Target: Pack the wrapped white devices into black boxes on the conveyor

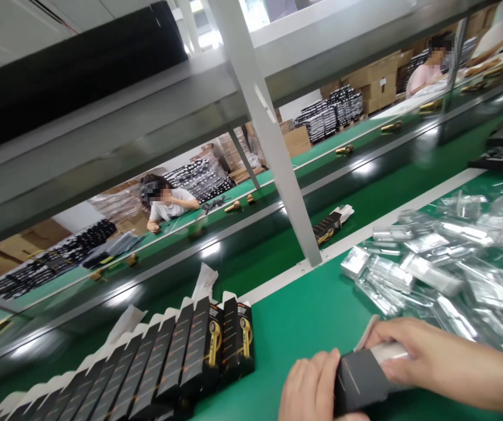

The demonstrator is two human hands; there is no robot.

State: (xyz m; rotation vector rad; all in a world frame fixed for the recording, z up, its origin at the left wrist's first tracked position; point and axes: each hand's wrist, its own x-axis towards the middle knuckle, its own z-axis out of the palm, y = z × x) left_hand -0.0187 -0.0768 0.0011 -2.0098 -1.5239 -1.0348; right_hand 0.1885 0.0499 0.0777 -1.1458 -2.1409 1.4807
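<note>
Black is the colour of the box (360, 383) we hold above the green counter (295, 321), low in the view. Our left hand (308, 386) has its fingers wrapped around the box. The fingers of our right hand (402, 348) are closed on a pale, translucent piece (389, 352) at the box's open end, its near part blurred.

To our left stands a slanting row of black boxes (163, 362) with white flaps up, gold handheld devices pictured on the nearest two. To our right we have a loose heap of clear plastic packages (435, 269). Beyond the counter's pale edge, near the foot of a white post (273, 146), another printed box (330, 227) lies on a green surface. Farther off, we see a person in a white top (174, 204) leaning over.
</note>
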